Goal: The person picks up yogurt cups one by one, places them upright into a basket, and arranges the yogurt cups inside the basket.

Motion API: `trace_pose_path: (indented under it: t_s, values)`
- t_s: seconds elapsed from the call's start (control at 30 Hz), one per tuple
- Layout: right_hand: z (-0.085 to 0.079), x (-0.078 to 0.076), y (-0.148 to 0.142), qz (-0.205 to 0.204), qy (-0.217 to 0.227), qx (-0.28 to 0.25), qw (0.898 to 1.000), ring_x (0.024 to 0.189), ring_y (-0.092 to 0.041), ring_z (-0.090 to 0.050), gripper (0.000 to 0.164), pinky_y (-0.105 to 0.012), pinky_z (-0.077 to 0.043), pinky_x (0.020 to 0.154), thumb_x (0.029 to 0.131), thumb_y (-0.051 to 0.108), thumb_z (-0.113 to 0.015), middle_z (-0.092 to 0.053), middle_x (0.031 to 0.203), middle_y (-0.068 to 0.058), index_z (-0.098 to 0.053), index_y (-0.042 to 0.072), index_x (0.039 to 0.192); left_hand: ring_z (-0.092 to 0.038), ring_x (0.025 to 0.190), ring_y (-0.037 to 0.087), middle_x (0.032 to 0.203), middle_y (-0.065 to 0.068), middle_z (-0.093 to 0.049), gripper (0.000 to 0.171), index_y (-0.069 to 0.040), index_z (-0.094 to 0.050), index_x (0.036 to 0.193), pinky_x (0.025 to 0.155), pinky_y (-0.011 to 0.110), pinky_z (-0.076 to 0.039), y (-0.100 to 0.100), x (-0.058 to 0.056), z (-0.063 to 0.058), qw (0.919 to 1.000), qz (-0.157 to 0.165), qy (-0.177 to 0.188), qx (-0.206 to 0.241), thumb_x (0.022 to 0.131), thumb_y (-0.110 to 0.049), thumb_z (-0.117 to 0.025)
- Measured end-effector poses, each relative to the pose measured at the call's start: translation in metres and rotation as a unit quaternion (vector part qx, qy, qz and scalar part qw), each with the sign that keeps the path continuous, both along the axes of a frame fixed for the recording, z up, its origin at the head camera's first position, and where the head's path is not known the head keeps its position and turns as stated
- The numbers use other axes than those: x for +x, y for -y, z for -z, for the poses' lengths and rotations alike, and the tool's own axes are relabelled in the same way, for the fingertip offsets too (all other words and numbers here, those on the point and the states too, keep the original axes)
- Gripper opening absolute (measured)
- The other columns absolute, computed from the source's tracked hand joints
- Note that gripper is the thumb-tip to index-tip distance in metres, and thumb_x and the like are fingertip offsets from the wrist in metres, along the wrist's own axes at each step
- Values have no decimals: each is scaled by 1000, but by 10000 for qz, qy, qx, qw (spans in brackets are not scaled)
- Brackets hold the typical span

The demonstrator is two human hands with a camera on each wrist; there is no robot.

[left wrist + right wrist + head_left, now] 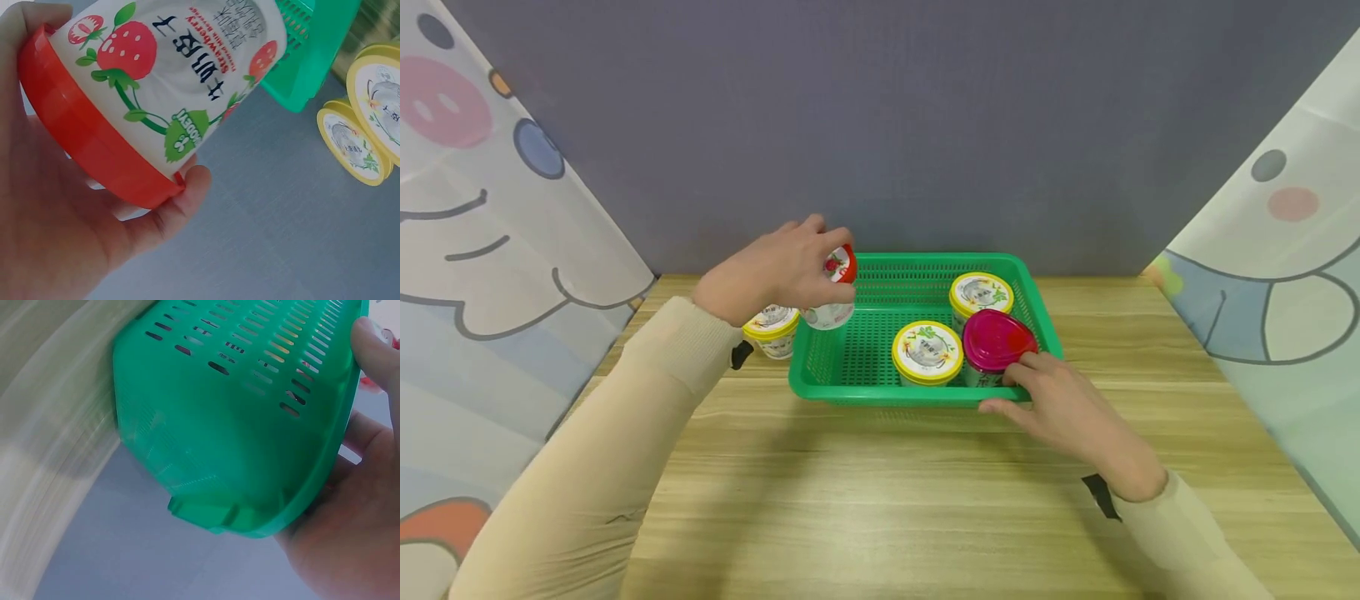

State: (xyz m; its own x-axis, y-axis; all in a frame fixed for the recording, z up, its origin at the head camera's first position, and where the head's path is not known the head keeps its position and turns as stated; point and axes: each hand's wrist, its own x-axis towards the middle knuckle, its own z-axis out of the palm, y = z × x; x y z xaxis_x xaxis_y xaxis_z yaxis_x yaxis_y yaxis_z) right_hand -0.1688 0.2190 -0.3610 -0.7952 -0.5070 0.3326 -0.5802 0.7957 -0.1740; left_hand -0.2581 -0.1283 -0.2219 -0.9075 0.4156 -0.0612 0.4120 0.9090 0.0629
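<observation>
My left hand [790,265] grips a strawberry milk beverage cup [187,69] by its red lid [94,125], fingers and thumb round the lid's edge. In the head view this cup is over the left end of the green basket [865,392]. My right hand [1063,404] holds the basket's rim at the front right corner, thumb outside and fingers over the inner side. Those fingers lie right at a magenta-lidded cup [992,340]. Beside it in the basket stand two yellow-lidded tubs, one in front [927,353] and one behind [981,292].
Outside the basket's left end stands a yellow-lidded tub [773,329], partly behind my left wrist; the left wrist view shows two yellow-lidded tubs [351,150] there. The wooden table [880,500] meets a grey panel [880,125] behind the basket. Cartoon-printed sheets hang on both sides.
</observation>
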Motion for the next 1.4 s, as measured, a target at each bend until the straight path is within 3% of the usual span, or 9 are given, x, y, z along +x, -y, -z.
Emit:
trace_pose_path:
  t_s: [0.43,0.8,1.13,1.4]
  values:
    - [1,-1,1,-35,-81,-35,10000,74,-14,-54,34,-38,-51,68,79,41,-86,-60,82,3,-69,12,85,-46,108,30,129,10,-44,68,-24,-45,146,85,50,-50,-30,-29,12,9994,316,-70,-86,84,-49,-55]
    - [1,0,1,-52,-126,-59,9999,74,-14,-54,35,-38,-51,68,79,42,-85,-61,82,3,-69,11,85,-44,107,30,126,9,-43,66,-25,-44,145,86,48,-48,-43,-50,19,9998,184,7,61,85,-50,-54]
    - [1,2,2,-71,-174,-81,9998,74,-14,-54,38,-37,-51,67,82,48,-82,-59,81,4,-68,12,84,-41,119,35,143,16,-38,73,-23,-39,152,96,54,-45,-59,-59,35,9994,181,277,-76,88,-54,-56]
    - [1,1,2,-154,-238,-94,9996,73,-13,-54,42,-36,-51,66,84,52,-79,-60,82,3,-68,12,84,-40,124,37,154,16,-32,77,-26,-34,157,95,55,-46,-74,-63,51,9990,301,207,-261,90,-58,-56]
